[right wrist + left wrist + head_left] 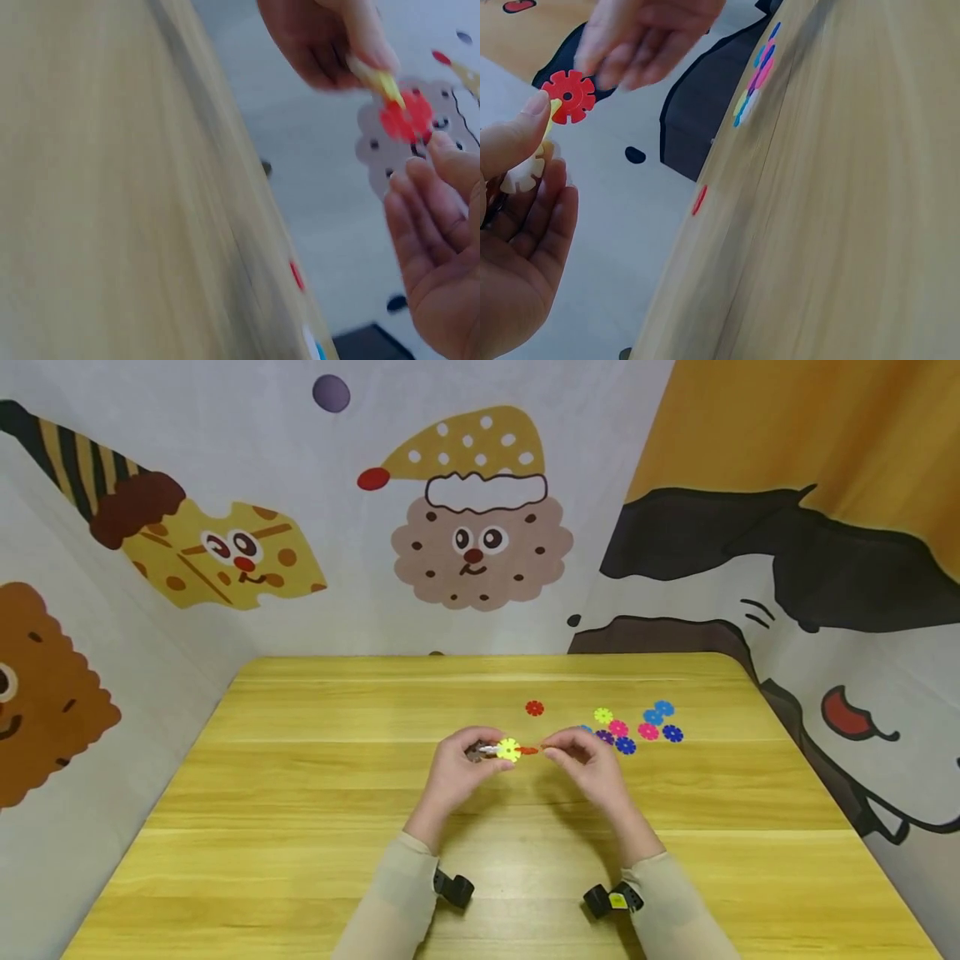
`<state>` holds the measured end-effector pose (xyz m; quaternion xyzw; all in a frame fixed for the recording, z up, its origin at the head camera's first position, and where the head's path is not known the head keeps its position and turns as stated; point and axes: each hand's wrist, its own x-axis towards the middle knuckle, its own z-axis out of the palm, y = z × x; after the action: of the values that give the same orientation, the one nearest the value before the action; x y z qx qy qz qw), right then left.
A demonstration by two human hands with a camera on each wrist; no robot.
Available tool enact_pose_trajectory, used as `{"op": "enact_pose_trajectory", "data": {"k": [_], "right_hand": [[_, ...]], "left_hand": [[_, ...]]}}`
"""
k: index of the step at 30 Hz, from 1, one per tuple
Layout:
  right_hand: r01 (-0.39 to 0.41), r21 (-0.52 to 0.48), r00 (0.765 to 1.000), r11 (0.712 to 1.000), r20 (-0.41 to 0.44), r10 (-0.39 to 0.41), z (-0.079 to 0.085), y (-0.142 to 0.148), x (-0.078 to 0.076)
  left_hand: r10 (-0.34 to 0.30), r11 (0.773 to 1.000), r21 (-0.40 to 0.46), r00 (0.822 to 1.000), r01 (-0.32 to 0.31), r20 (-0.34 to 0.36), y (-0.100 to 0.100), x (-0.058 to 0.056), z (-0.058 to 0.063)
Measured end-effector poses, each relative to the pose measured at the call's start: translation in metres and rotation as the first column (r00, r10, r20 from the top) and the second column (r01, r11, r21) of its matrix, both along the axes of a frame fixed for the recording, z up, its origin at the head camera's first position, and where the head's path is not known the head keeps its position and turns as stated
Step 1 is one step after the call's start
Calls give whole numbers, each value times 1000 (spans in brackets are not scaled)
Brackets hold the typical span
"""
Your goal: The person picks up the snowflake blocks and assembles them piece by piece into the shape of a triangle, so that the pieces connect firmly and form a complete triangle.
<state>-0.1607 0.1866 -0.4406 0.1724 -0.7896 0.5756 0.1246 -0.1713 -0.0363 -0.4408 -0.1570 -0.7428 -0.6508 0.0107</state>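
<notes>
My left hand point(468, 768) pinches a short chain of notched plastic building discs between thumb and fingers. In the chain are a white disc point(523, 174), a yellow disc point(510, 750) and, at its outer end, a red disc point(568, 97). A darker piece at the inner end is mostly hidden in the palm. My right hand point(588, 768) is just to the right of the red disc, fingertips close to its edge and nothing showing between them. Its fingers look loosely extended in the right wrist view, and the hand is blurred in the left wrist view.
A loose red disc point(534, 708) lies on the wooden table point(300, 810) beyond the hands. Farther right lie several more discs, among them a yellow-green disc point(603, 716), a pink disc point(648, 732) and a dark blue disc point(672, 733). A cartoon-printed curtain point(337, 627) hangs behind the table.
</notes>
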Motion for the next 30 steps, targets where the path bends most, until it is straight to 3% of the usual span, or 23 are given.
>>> {"op": "enact_pose_trajectory", "data": {"k": [1,5,7,14,22,30], "right_hand": [[21,22,1000,1000,13,-21,0,6,-2],[113,95,989,989,87,-121,-21,42,-17],[145,150,978,978,127,-164,-24,59,-20],[213,385,935,898,186,-302,-31,110,-24],[205,433,914,878,236,-330,-34,129,-24],[175,494,931,851,199,-307,-40,131,-29]], "left_hand": [[2,1000,4,1000,-2,-2,-1,-3,-6],[4,1000,2,1000,-4,-16,-8,-3,-6],[12,1000,0,1000,-12,-11,-10,-4,-6],[39,999,-20,999,-39,10,-14,-5,-5],[33,999,-24,999,-32,26,-15,-7,-7],[42,998,-48,998,-40,48,-13,-7,-6]]}}
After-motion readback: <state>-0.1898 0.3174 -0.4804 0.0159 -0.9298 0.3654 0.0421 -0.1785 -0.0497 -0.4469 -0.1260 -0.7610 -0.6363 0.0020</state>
